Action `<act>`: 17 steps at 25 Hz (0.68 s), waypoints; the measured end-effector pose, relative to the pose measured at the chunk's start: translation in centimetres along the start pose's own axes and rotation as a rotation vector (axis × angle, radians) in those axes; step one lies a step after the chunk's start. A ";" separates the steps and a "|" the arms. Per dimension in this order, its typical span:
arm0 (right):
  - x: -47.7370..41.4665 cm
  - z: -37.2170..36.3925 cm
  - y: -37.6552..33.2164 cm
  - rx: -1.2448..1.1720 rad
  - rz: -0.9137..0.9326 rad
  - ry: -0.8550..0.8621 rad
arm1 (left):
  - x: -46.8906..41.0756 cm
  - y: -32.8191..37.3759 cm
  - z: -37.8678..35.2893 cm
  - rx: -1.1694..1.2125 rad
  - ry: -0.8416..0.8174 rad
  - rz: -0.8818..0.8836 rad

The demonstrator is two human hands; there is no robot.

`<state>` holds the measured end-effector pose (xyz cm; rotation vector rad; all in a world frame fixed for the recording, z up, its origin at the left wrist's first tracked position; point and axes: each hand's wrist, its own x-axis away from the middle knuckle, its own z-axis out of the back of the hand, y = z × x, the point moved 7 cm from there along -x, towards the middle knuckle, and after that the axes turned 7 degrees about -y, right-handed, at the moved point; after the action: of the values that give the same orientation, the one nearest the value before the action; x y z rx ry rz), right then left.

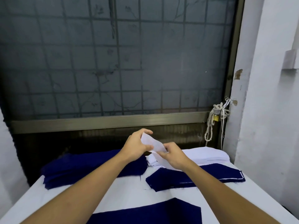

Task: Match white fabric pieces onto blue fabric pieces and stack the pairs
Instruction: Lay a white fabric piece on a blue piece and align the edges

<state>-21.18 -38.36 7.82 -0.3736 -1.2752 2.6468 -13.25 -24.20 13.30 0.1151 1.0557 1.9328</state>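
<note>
A white fabric piece (153, 143) is held in the air, just above and behind the single blue piece (169, 180) that lies flat on the bench (126, 189). Its upper end is pinched by the left hand (137, 146) and its lower edge by the right hand (174, 156), the two hands being close together. Left of the single blue piece, a blue stack (77, 168) is seen. Just behind it lies a small white heap (151, 160), and behind it to the right, a thick white stack (208, 155). Nearer than it, a second blue piece (153, 214) is laid flat.
</note>
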 end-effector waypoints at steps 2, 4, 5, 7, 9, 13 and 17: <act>0.3 -0.4 -1.3 0.114 0.011 0.026 | 0.9 -0.2 0.3 -0.137 -0.119 0.055; 0.6 -0.8 -2.5 0.206 0.038 0.033 | 1.9 0.0 1.0 -0.140 -0.081 0.065; 0.7 -1.0 -2.8 0.235 0.047 0.033 | 2.3 0.2 1.6 -0.147 -0.028 0.061; 1.3 -1.4 -3.1 0.239 0.026 0.032 | 3.2 0.1 3.2 -0.141 0.077 0.053; 1.9 -1.8 -2.8 0.225 -0.013 0.013 | 4.5 -0.2 5.3 -0.080 0.166 0.064; 3.3 -2.2 -1.5 0.233 -0.060 -0.052 | 7.2 -2.3 9.7 -0.021 0.300 0.123; 4.7 -2.6 -0.7 0.284 -0.100 -0.097 | 10.8 -5.5 13.1 -0.017 0.414 0.196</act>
<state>-24.84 -34.70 6.12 -0.1364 -0.8954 2.7349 -9.96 -6.67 14.26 -0.2081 1.3367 2.1994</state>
